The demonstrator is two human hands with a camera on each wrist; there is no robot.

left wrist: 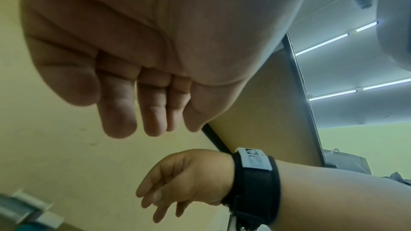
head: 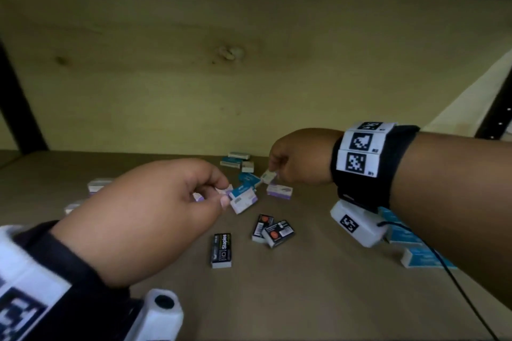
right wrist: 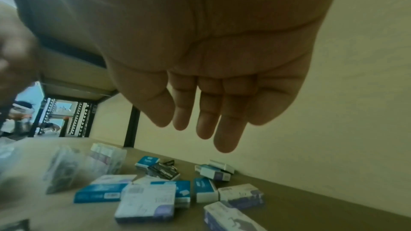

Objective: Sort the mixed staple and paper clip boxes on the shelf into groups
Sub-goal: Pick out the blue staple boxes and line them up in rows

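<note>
A small white-and-teal cardboard box point(head: 243, 198) is being pinched at its near end by the left hand point(head: 155, 219), long axis pointing toward the brown shelf's point(head: 318, 285) back edge, while a smaller white box point(head: 268, 176) is being pinched by the right hand point(head: 299, 159).

On my shelf point(head: 318, 299) the boxes lie mixed. At mid-frame a white box with a teal end point(head: 243, 198) sits tilted, beside a teal one point(head: 249, 178) and a purple-and-white one point(head: 279, 191). Below them lie a black "Staples" box point(head: 221, 250) and two black boxes with orange dots point(head: 273, 231), one leaning on the other. Teal boxes point(head: 424, 256) cluster at right; pale ones point(head: 97, 185) at left.
</note>
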